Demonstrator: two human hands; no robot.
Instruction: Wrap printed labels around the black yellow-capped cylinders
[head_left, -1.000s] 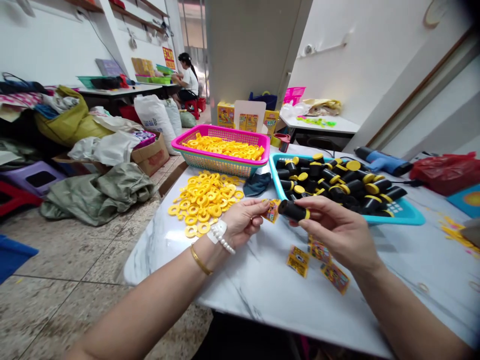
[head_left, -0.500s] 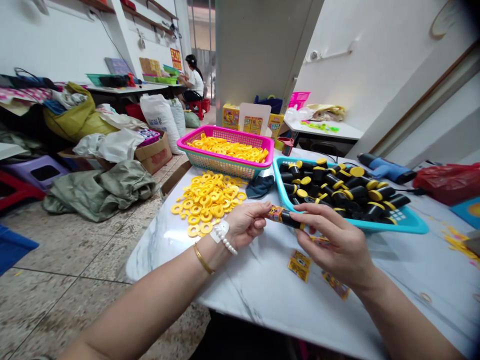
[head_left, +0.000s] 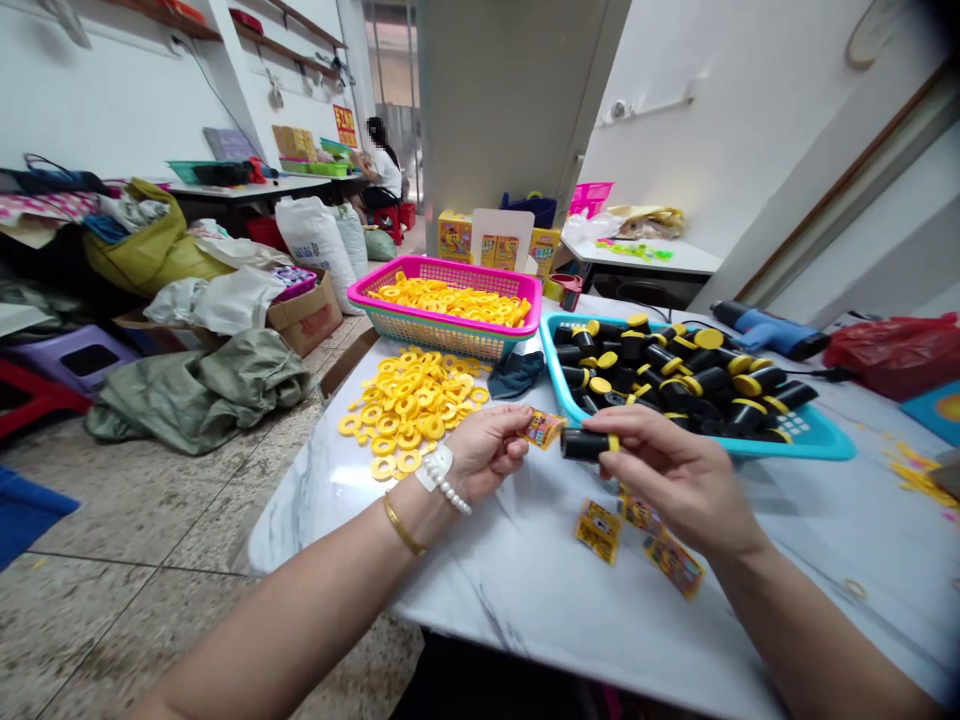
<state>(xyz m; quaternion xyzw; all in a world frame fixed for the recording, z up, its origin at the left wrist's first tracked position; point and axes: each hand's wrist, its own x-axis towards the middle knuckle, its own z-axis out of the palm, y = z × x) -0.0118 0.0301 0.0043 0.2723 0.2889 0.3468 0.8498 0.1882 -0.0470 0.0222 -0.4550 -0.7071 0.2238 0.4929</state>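
Observation:
Between the fingertips of my left hand (head_left: 491, 447) is a small colourful printed sleeve (head_left: 544, 428), yellow and orange. My right hand (head_left: 675, 470) grips a short black cylinder (head_left: 583, 444) by its yellow end, and its bare black end points at the sleeve with a small gap between them. Below my right hand, several similar printed sleeves (head_left: 598, 530) lie on the marble-patterned table (head_left: 495, 560). Behind my right hand stands a blue basket (head_left: 814, 447) full of black cylinders with yellow caps (head_left: 709, 380). Loose yellow rings (head_left: 409, 400) are heaped beyond my left wrist.
A pink-rimmed basket (head_left: 442, 267) of yellow rings stands behind the heap, with a dark cloth (head_left: 516, 375) beside it. At the right lie a blue heat-gun-like tool (head_left: 772, 330) and a red plastic bag (head_left: 892, 350). A person (head_left: 384, 165) sits at a far table.
The black cylinder has come apart from the sleeve in my left hand, and its black end now shows. My right hand has shifted slightly. The whole view has moved a little.

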